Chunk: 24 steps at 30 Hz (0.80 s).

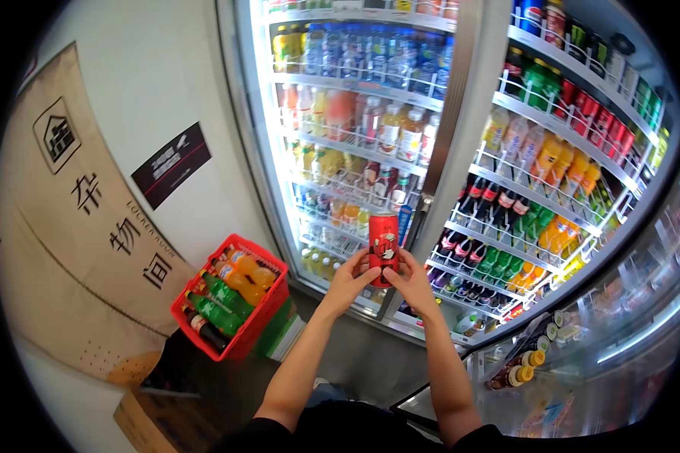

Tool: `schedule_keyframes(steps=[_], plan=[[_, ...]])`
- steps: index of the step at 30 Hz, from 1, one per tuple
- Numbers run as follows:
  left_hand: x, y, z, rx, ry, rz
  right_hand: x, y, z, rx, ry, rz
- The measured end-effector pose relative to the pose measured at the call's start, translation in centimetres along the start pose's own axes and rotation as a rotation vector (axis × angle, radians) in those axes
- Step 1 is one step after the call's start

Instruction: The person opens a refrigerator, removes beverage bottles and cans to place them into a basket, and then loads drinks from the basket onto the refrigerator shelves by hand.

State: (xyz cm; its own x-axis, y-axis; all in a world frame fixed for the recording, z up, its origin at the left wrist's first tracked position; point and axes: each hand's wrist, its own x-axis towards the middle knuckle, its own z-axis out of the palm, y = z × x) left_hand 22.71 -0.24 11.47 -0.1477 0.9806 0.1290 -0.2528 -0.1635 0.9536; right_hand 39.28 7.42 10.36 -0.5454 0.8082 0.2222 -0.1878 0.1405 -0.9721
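Note:
A tall red can (384, 240) with a dark and white print stands upright between my two hands, in front of the fridge. My left hand (350, 282) grips its lower left side, thumb across the front. On the lower right side, my right hand (413, 283) closes round it in the same way. The fingers behind the can are hidden. Below and left of my hands sits a red basket (234, 351) holding green, orange and dark bottles.
A closed glass-door fridge (310, 79) full of bottles stands ahead. To its right, an open fridge (555, 113) shows several shelves of bottles and cans; its glass door (612, 377) swings out at the lower right. A beige curtain (75, 249) hangs left, above a cardboard box (155, 423).

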Motion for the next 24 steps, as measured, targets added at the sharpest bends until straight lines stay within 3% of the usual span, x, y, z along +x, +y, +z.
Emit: schedule_keyframes(steps=[24], plan=[[-5.4, -0.7, -18.2, 0.052, 0.253, 0.008, 7.6, 7.9, 15.4, -0.03, -0.405, 0.101]])
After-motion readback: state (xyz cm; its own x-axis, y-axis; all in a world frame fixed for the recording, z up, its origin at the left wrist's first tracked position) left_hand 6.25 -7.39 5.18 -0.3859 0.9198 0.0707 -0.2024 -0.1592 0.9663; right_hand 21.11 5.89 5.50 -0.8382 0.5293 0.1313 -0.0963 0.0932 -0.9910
